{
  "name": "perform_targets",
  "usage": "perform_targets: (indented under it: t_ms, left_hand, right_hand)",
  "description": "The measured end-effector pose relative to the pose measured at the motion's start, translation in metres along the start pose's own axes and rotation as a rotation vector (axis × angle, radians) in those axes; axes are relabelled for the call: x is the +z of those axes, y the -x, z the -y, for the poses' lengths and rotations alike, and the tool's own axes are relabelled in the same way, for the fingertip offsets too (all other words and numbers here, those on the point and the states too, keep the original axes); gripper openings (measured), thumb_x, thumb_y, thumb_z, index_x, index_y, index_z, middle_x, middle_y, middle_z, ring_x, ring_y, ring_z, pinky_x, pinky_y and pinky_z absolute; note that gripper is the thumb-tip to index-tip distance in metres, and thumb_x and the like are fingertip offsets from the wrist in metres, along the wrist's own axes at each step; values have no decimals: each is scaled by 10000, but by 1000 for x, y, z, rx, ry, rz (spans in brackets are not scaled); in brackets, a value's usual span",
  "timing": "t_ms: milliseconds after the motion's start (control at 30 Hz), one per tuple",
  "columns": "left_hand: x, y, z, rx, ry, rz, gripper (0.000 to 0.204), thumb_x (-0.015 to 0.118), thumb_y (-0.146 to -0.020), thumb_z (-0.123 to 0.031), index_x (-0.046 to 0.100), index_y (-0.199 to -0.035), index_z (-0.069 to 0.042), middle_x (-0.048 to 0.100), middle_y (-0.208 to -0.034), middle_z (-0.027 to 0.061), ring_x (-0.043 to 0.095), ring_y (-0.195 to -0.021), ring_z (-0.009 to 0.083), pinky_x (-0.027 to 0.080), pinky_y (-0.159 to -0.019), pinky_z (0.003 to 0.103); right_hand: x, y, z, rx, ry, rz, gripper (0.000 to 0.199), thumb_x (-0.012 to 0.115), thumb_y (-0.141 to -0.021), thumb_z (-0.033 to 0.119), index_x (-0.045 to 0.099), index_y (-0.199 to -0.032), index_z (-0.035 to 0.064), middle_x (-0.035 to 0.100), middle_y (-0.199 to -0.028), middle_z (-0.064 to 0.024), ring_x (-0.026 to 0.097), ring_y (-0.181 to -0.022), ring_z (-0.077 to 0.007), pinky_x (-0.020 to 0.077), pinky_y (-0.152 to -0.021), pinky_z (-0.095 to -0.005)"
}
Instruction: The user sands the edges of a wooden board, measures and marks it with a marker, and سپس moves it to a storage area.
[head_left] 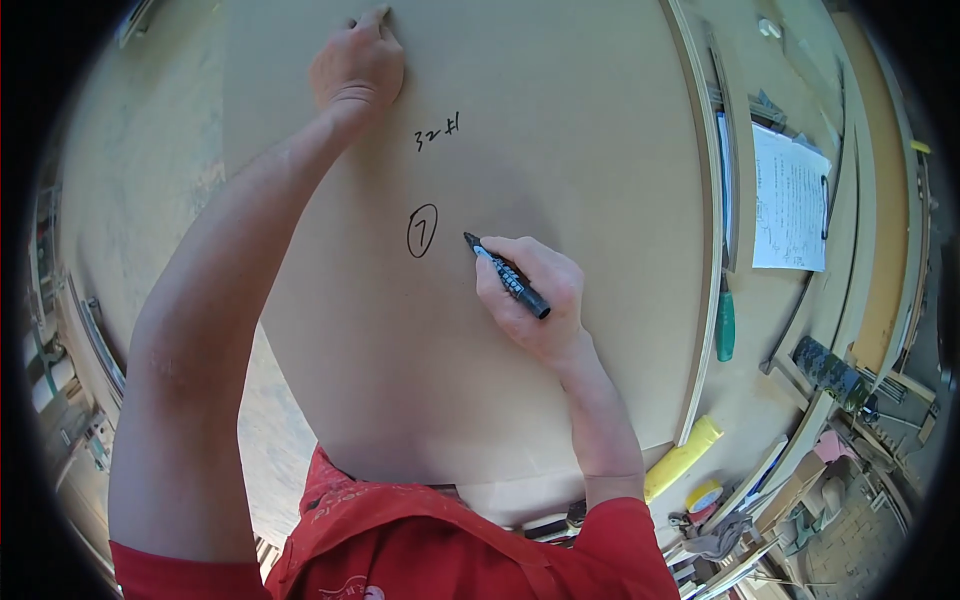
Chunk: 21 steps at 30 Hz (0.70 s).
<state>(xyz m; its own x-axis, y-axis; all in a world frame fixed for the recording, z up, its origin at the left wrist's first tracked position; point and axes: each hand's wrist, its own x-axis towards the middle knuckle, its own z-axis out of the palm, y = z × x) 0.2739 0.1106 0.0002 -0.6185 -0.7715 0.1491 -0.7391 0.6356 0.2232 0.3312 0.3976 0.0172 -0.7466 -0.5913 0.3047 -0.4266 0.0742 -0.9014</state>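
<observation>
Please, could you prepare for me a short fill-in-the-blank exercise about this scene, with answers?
1. The left hand is over the board, while the ____ hand holds the marker.
2. The sleeves are ____.
3. The board lies to the ____ of the green handle.

Answers: right; red; left.

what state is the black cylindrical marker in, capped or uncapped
Uncapped: the black cylindrical marker in the bare right hand shows a narrow, exposed dark tip.
</observation>
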Motion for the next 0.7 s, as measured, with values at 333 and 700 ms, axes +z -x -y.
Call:
perform_targets:
  t_ms: [333,700]
  left_hand:
    - [0,1,-3,27,46,-12,383,397,-963,-316,599,-1286,-276,613,-1216,81,608,-1082,316,488,-902,418]
    - [-1,1,-3,45,47,-19,381,396,-964,-306,609,-1273,-235,621,-1197,111,625,-1050,335,496,-890,423]
  right_hand:
    - [-6,2,-4,-64,13,48,129,678,-768,-20,665,-895,-8,616,-657,-74,580,-530,-152,446,-504,-261]
    - [-7,-3,-5,-48,18,-28,125,674,-752,-40,668,-873,-10,618,-659,-79,576,-525,-167,441,-497,-271]
